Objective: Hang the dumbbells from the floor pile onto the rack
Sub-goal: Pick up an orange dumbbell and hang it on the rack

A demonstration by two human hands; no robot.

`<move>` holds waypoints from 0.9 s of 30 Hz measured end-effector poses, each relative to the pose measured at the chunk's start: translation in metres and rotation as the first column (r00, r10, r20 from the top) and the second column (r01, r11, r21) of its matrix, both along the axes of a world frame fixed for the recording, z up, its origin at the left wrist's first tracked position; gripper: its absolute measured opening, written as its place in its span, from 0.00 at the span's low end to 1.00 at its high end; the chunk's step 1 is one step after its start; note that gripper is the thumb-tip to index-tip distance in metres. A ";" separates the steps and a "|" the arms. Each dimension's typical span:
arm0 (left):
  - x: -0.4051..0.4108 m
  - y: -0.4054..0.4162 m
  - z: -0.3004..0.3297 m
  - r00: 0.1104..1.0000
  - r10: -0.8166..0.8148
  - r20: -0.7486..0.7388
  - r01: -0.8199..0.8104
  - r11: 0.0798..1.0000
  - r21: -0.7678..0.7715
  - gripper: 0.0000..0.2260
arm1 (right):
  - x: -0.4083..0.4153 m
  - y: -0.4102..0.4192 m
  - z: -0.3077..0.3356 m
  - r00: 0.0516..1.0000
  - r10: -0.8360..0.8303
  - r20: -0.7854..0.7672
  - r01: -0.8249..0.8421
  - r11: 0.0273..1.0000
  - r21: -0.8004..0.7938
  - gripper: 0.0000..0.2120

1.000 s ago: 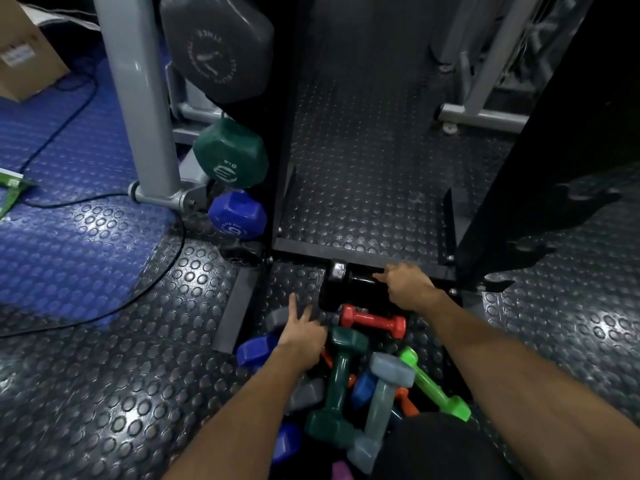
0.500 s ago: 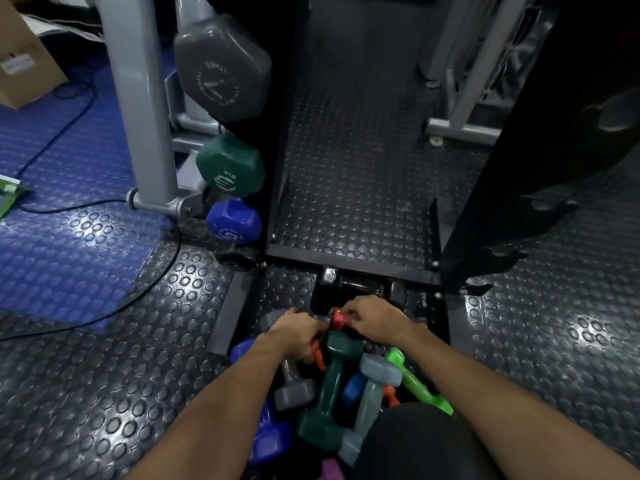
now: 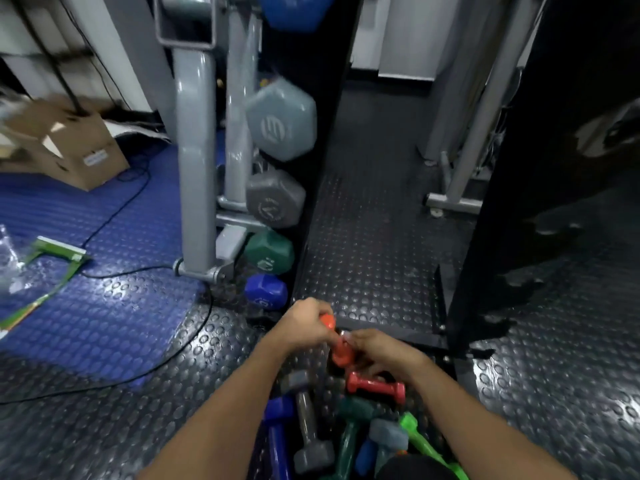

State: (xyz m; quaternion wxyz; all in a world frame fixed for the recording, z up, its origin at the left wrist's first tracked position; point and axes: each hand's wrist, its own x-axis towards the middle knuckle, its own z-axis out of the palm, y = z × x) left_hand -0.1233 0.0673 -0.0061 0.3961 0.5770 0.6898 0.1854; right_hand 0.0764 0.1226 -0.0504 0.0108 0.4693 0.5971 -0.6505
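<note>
A small orange dumbbell [image 3: 340, 351] is lifted just above the floor pile [image 3: 332, 431], held between both hands. My left hand [image 3: 304, 329] grips its upper end and my right hand [image 3: 379, 351] curls round its lower end. Below them lie a red dumbbell [image 3: 375, 386], a grey one [image 3: 308, 420], a blue one [image 3: 277, 441], a dark green one [image 3: 349, 438] and a bright green one [image 3: 422, 441]. The black rack upright [image 3: 322, 161] stands ahead with several dumbbells hung on its left side: light grey [image 3: 280, 126], dark grey [image 3: 275, 199], green [image 3: 270, 252], blue [image 3: 265, 292].
A grey machine post [image 3: 194, 161] stands left of the rack. A black cable [image 3: 114, 271] runs over the blue mat, with a cardboard box [image 3: 69, 147] behind. The rack's right upright [image 3: 519, 168] is at right, and its base bar [image 3: 391, 332] lies just beyond my hands.
Both hands closed on the orange dumbbell in the pile and lifted it up and forward. My view tilted up, so more of the rack's hung dumbbells show.
</note>
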 end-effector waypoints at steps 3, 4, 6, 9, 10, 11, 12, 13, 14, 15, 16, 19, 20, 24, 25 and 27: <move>-0.004 0.002 0.045 0.970 0.102 0.220 -0.128 0.986 0.105 0.22 | -0.005 0.015 0.045 0.955 -0.217 -0.204 0.204 0.975 -0.084 0.12; -0.003 0.004 0.060 0.952 0.101 0.289 -0.142 0.982 0.126 0.20 | -0.005 0.022 0.061 0.936 -0.259 -0.239 0.254 0.966 -0.052 0.10; -0.001 0.006 0.093 0.903 0.096 0.420 -0.174 0.973 0.151 0.14 | -0.006 0.037 0.095 0.915 -0.307 -0.263 0.328 0.944 0.039 0.11; 0.005 0.010 0.140 0.799 0.089 0.594 -0.252 0.948 0.197 0.14 | -0.006 0.061 0.146 0.850 -0.395 -0.347 0.453 0.885 0.102 0.13; 0.008 0.012 0.157 0.773 0.076 0.630 -0.271 0.937 0.220 0.17 | -0.005 0.068 0.166 0.824 -0.418 -0.382 0.494 0.860 0.125 0.13; 0.012 0.013 0.170 0.758 0.065 0.649 -0.287 0.927 0.242 0.19 | -0.005 0.071 0.185 0.799 -0.426 -0.425 0.522 0.841 0.138 0.12; 0.015 0.014 0.186 0.756 0.052 0.653 -0.298 0.915 0.271 0.20 | -0.004 0.072 0.207 0.780 -0.416 -0.468 0.540 0.826 0.165 0.10; 0.018 0.015 0.203 0.764 0.032 0.645 -0.295 0.906 0.304 0.22 | -0.003 0.072 0.228 0.760 -0.397 -0.515 0.553 0.811 0.191 0.07; 0.022 0.016 0.220 0.772 0.006 0.635 -0.279 0.901 0.331 0.24 | -0.002 0.071 0.252 0.748 -0.365 -0.553 0.561 0.794 0.234 0.06; 0.026 0.016 0.238 0.773 -0.031 0.634 -0.249 0.904 0.347 0.26 | -0.002 0.069 0.275 0.733 -0.327 -0.596 0.567 0.778 0.270 0.06; 0.030 0.015 0.257 0.766 -0.075 0.638 -0.211 0.909 0.360 0.28 | -0.001 0.067 0.298 0.726 -0.284 -0.627 0.569 0.759 0.316 0.07; 0.040 0.011 0.314 0.719 -0.220 0.660 -0.168 0.865 0.472 0.25 | -0.002 0.057 0.369 0.695 -0.165 -0.700 0.601 0.667 0.440 0.09; 0.042 0.009 0.328 0.712 -0.241 0.660 -0.196 0.834 0.516 0.25 | -0.002 0.054 0.389 0.686 -0.136 -0.715 0.615 0.632 0.470 0.09; 0.047 0.004 0.381 0.651 -0.296 0.698 -0.376 0.674 0.636 0.23 | -0.010 0.042 0.470 0.656 -0.017 -0.754 0.651 0.519 0.554 0.09; 0.048 0.002 0.393 0.623 -0.311 0.717 -0.427 0.633 0.646 0.17 | -0.013 0.041 0.486 0.646 -0.009 -0.763 0.662 0.504 0.554 0.09; 0.050 -0.005 0.415 0.555 -0.345 0.757 -0.515 0.572 0.638 0.12 | -0.021 0.041 0.512 0.617 -0.011 -0.787 0.690 0.488 0.535 0.10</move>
